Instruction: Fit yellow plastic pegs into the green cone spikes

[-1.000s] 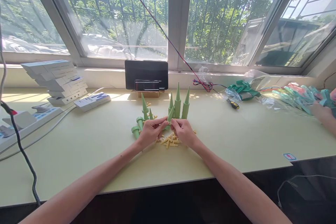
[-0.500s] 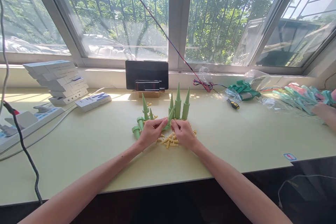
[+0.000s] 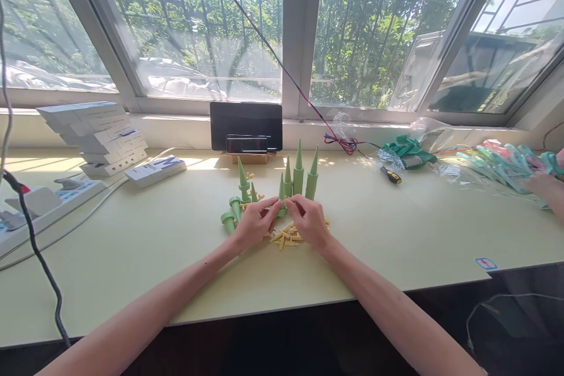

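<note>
Two bare hands meet near the middle of the pale worktop (image 3: 396,229), well back from its front edge. The fingers of the left hand (image 3: 255,223) pinch a small green spike (image 3: 281,188), which points up between the hands. The fingers of the right hand (image 3: 308,220) are bent in just beside it; whether they grip anything I cannot tell.

Just below the hands lies a heap of yellow pegs (image 3: 284,239). Tall green spikes (image 3: 298,179) stand close behind the right hand; more green spikes (image 3: 235,207), some upright, some tipped over, crowd the left. The worktop reaches wide to either side: leftward to the power strip (image 3: 66,205), rightward to a co-worker's hand (image 3: 546,188) among teal and pink pieces (image 3: 506,161). Its front edge steps at the right, near a sticker (image 3: 486,263) with a blue border and a red mark.

The nearer white box (image 3: 156,171) bears a large blue mark resembling an M; smaller print on it and on the stacked boxes (image 3: 103,138) is too fine to read.
</note>
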Demonstrator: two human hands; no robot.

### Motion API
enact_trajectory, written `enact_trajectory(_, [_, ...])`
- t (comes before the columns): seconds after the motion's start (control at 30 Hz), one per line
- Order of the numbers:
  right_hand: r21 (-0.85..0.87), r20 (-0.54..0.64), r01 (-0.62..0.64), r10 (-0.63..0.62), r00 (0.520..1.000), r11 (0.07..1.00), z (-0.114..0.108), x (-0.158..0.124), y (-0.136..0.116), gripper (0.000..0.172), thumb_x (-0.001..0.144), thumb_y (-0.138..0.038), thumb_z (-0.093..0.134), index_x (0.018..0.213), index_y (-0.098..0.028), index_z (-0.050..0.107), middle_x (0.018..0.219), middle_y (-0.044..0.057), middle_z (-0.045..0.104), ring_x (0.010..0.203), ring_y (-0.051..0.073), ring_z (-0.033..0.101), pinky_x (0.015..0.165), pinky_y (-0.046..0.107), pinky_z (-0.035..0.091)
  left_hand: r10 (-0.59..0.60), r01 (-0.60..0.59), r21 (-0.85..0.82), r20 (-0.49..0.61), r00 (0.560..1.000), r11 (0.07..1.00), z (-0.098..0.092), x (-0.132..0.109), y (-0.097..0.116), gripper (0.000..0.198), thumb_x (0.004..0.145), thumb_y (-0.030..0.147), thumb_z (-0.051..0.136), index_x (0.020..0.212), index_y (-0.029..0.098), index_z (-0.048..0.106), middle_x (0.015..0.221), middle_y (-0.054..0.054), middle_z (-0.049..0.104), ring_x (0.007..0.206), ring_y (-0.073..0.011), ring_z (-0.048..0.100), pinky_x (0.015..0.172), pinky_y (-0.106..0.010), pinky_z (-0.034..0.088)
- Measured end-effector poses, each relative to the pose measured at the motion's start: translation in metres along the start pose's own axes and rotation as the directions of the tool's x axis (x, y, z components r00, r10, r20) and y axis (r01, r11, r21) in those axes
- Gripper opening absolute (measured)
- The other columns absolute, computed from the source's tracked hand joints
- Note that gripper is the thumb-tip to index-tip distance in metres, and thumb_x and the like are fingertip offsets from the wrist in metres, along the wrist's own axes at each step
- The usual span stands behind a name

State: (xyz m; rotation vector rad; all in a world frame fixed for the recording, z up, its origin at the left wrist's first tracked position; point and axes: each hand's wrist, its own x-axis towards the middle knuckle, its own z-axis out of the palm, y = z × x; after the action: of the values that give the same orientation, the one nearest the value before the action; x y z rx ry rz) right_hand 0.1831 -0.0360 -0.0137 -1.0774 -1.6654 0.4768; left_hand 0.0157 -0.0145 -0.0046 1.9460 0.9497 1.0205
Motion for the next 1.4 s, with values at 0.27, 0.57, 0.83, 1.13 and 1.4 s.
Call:
enact_trajectory(0.27, [-0.111, 0.007, 0.131, -0.131, 0.991, 0.985, 0.002, -0.004, -0.002, 0.025, 0.093, -0.043, 0.057, 0.091, -0.018, 0.061, 0.071, 0.001, 0.057, 0.056, 0.012, 0.043, 0.058, 0.025, 0.036, -0.013, 0.021, -0.102, 0.075, 0.997, 0.995, 0.000, 0.002, -0.002, 0.040, 0.098, 0.046, 0.043, 0.072, 0.017, 0.050, 0.047, 0.005, 0.047, 0.042, -0.0079, 0.043, 0.043, -0.019, 0.033])
enact_trajectory(0.57, [-0.187, -0.046, 0.274, -0.287, 0.957, 0.943, 0.008, -0.007, -0.002, 0.015, 0.092, -0.028, 0.056, 0.080, -0.019, 0.053, 0.070, -0.001, 0.055, 0.051, 0.009, 0.041, 0.053, 0.023, 0.036, -0.047, 0.059, -0.146, 0.086, 0.995, 0.987, 0.002, 0.000, 0.003, 0.041, 0.098, 0.048, 0.041, 0.071, 0.018, 0.045, 0.044, 0.006, 0.044, 0.038, -0.0070, 0.039, 0.039, -0.018, 0.030])
enact_trajectory(0.83, [-0.200, -0.063, 0.310, -0.328, 0.942, 0.929, 0.010, -0.009, -0.001, 0.012, 0.092, -0.023, 0.051, 0.080, -0.020, 0.050, 0.065, -0.003, 0.051, 0.051, 0.010, 0.043, 0.051, 0.022, 0.035, -0.036, 0.049, -0.134, 0.098, 0.995, 0.990, 0.003, -0.001, 0.005, 0.038, 0.098, 0.046, 0.044, 0.072, 0.018, 0.045, 0.042, 0.008, 0.040, 0.036, -0.0061, 0.036, 0.039, -0.019, 0.028])
enact_trajectory(1.13, [-0.224, -0.075, 0.331, -0.355, 0.932, 0.916, 0.012, -0.009, 0.000, 0.017, 0.091, -0.021, 0.049, 0.074, -0.021, 0.047, 0.062, -0.003, 0.052, 0.051, 0.010, 0.045, 0.050, 0.022, 0.037, -0.039, 0.059, -0.157, 0.131, 0.991, 0.986, 0.003, 0.000, 0.003, 0.037, 0.098, 0.046, 0.044, 0.073, 0.018, 0.046, 0.041, 0.008, 0.041, 0.035, -0.0057, 0.035, 0.038, -0.018, 0.026])
enact_trajectory(1.4, [-0.273, -0.103, 0.377, -0.417, 0.903, 0.885, 0.016, -0.009, 0.004, 0.023, 0.092, -0.021, 0.048, 0.069, -0.021, 0.045, 0.060, -0.002, 0.051, 0.051, 0.010, 0.047, 0.052, 0.022, 0.038, -0.044, 0.072, -0.184, 0.150, 0.988, 0.980, 0.003, -0.001, 0.001, 0.038, 0.097, 0.047, 0.044, 0.072, 0.019, 0.043, 0.042, 0.008, 0.040, 0.035, -0.0058, 0.033, 0.037, -0.019, 0.025])
